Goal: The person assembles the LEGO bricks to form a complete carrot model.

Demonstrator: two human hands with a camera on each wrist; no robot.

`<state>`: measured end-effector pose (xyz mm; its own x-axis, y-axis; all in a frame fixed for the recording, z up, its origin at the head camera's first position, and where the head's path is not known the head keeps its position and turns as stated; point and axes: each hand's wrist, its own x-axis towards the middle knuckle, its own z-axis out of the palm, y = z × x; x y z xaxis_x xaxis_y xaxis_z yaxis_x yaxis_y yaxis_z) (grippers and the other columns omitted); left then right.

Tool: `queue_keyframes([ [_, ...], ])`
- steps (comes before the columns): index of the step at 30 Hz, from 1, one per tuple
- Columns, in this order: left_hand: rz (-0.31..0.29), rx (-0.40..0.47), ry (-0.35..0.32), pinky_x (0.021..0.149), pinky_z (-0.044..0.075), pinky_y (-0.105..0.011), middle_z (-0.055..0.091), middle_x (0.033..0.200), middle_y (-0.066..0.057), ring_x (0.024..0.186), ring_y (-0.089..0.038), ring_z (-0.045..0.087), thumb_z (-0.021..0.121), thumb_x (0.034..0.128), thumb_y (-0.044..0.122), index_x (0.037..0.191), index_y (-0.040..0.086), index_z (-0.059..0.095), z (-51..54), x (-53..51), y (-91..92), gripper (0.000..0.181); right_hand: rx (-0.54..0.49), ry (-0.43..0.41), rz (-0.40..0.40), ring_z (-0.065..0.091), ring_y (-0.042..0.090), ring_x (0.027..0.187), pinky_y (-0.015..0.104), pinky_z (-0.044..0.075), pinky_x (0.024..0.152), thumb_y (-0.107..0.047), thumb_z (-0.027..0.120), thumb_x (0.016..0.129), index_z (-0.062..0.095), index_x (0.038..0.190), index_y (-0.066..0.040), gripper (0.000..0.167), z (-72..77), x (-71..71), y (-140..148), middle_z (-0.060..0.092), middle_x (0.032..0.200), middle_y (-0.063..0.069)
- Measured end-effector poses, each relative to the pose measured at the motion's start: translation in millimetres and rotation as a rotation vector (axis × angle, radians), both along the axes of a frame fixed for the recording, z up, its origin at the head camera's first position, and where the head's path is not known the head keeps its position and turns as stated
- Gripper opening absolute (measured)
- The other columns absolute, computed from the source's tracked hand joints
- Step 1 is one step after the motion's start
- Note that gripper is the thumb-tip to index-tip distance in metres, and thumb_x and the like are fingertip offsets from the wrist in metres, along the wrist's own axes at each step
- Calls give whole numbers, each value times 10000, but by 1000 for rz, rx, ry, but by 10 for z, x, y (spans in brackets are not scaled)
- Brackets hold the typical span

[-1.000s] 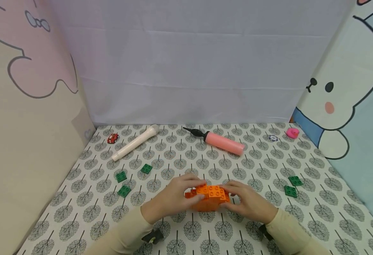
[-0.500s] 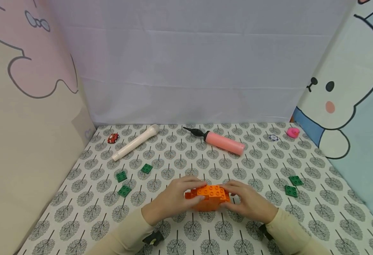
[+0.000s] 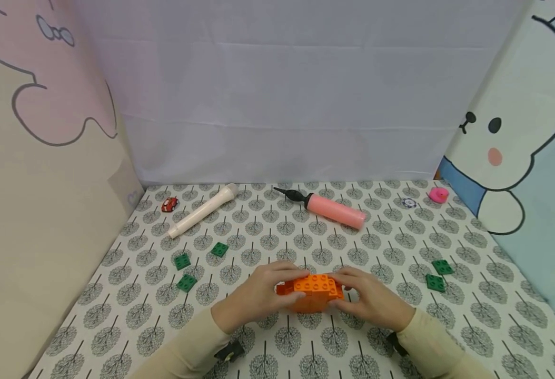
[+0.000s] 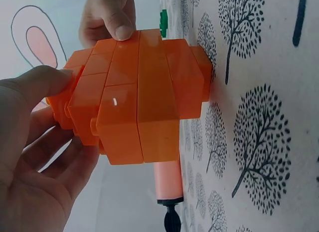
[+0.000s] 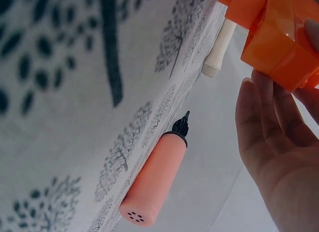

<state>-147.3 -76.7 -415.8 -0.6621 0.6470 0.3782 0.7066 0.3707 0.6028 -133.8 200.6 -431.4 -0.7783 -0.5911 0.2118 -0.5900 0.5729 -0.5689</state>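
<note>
A stepped block of joined orange toy bricks stands on the tree-print cloth at the front middle, studs on top. My left hand grips its left end, thumb on the near side and fingers over the far side. In the left wrist view, the left thumb presses an upper brick, and the stack widens in its middle layers. At the right end, my right hand pinches the block between thumb and fingers. The right wrist view shows the right fingers against its far side.
Green square bricks lie left and right of the hands. Farther back are a red toy car, a white microphone-shaped stick, a pink hand pump, a round blue-white piece and a pink rubber duck.
The top-left orange brick, earlier slightly offset with a visible seam, now sits in line with the bricks beside it. Both hands keep their hold; the head view has shifted slightly.
</note>
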Motion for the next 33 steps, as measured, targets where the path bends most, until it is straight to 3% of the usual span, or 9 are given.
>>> queue_keyframes([
  [14, 27, -89, 153, 950, 518, -231, 657, 1242, -31, 1087, -149, 630, 734, 909, 284, 1310, 115, 655, 23, 59, 1, 443, -22, -10, 18, 601, 47, 1022, 337, 557, 884, -355, 700, 933, 623, 1350, -149, 472, -13, -4, 4, 623, 1204, -86],
  [17, 31, -117, 130, 983, 510, -269, 634, 1284, -35, 1143, -160, 610, 721, 917, 320, 1360, 138, 617, 36, 63, -40, 491, -17, -19, 15, 598, 48, 1023, 341, 558, 882, -354, 703, 931, 624, 1350, -157, 469, -5, -4, 7, 621, 1210, -83],
  [20, 62, -155, 53, 1035, 484, -328, 585, 1368, -10, 1234, -162, 561, 705, 915, 385, 1441, 195, 536, 54, 68, -171, 584, -1, -24, 7, 596, 51, 1034, 347, 556, 892, -358, 704, 930, 623, 1353, -158, 475, 9, -1, 7, 620, 1219, -77],
  [22, 101, -169, 1, 1056, 469, -369, 561, 1397, 0, 1269, -172, 536, 717, 888, 417, 1461, 218, 509, 50, 65, -323, 641, 10, -29, 1, 596, 55, 1047, 354, 553, 907, -360, 704, 930, 621, 1356, -156, 479, 17, 3, 5, 619, 1227, -74],
  [26, 207, -190, -33, 1060, 462, -421, 574, 1379, 2, 1268, -209, 541, 785, 796, 412, 1411, 205, 565, -1, 45, -721, 685, 20, -29, -6, 596, 65, 1072, 368, 545, 932, -357, 708, 926, 618, 1359, -147, 489, 25, 7, -2, 619, 1242, -69],
  [29, 314, -204, -52, 1035, 481, -439, 600, 1343, -18, 1238, -242, 571, 830, 756, 356, 1350, 155, 618, -72, 44, -1020, 662, 20, -25, -5, 596, 62, 1069, 361, 546, 929, -352, 712, 924, 620, 1356, -144, 489, 26, 8, -2, 618, 1238, -72],
  [33, 495, -224, -116, 981, 506, -508, 631, 1277, -84, 1171, -319, 604, 829, 801, 269, 1293, 76, 647, -148, 78, -1328, 559, 23, -23, -3, 592, 47, 1044, 344, 552, 905, -360, 708, 926, 621, 1355, -146, 487, 25, 4, 11, 618, 1219, -83],
])
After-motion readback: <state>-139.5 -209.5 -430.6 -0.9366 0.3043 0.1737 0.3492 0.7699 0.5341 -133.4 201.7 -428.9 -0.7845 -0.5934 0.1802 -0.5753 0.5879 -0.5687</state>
